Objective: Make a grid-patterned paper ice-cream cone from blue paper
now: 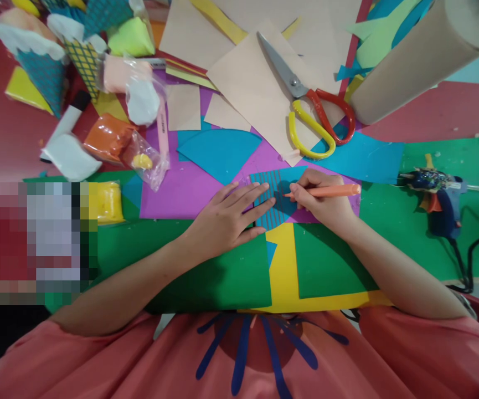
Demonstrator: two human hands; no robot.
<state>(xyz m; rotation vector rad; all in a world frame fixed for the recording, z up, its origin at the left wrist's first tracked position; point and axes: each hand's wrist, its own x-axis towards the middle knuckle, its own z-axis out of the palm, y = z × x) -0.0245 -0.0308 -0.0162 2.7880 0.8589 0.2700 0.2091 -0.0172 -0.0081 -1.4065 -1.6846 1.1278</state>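
A blue paper piece (269, 213) with a row of dark parallel lines lies on a purple sheet (173, 202). My left hand (235, 216) rests flat on the left part of this piece, its fingers stretched out and slightly apart. In my right hand (326, 199) is an orange marker (339, 190), pinched between thumb and fingers. The marker's tip points left and meets the blue piece just right of the drawn lines. Beyond my left hand lies a plain blue fan-shaped piece (220, 149).
Large scissors (295, 83) with red and yellow handles lie beyond my right hand. A glue gun (442, 205) with a cord is at right, a brown paper roll (413, 61) behind it. Decorated paper cones (42, 72) and bagged clay (110, 136) crowd the left. Green sheets (330, 260) lie nearest me.
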